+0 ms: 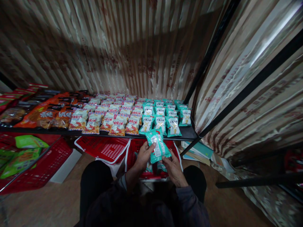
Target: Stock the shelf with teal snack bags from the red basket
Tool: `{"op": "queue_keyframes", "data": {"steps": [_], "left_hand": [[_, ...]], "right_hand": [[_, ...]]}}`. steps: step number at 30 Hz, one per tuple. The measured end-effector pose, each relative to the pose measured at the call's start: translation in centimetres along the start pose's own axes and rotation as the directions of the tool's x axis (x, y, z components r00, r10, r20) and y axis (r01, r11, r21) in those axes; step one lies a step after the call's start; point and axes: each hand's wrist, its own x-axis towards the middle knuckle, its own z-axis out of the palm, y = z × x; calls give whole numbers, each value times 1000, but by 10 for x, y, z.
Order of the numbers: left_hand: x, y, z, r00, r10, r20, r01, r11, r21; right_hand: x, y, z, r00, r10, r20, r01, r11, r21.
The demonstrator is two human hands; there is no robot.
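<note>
We held a teal packet (pixel 158 147) in both hands, just in front of the black shelf (pixel 189 133), above a red basket (pixel 176 148) that stood below the shelf's front edge. Our left hand (pixel 142 156) reached up toward the shelf from its near side, thumb laid over the packet's left side and fingers curled around behind, closed on it. Our right hand (pixel 174 167) angled inward and up, lower than the left, thumb and fingers closed on the packet's bottom right corner. Both forearms came from below, sleeves ending near the wrists, between our dark-clothed knees. On the shelf's right part stood rows of teal packets (pixel 173 126), with striped-edge packets (pixel 118 126) along its middle and orange packets (pixel 47 117) farther left. Most of our left fingers were hidden behind the packet, and our hands partly covered the basket, where teal packaging (pixel 162 167) showed only in pieces. The packets at the shelf's far left were cut off by the view, and the packet's small print was too blurred to read.
</note>
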Motion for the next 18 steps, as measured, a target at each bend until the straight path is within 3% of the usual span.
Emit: {"op": "queue_keyframes", "data": {"steps": [18], "left_hand": [[-6, 10, 7, 1000, 0, -29, 0, 1000, -1]], "right_hand": [[-1, 0, 1, 1000, -12, -22, 12, 1000, 0]]}}
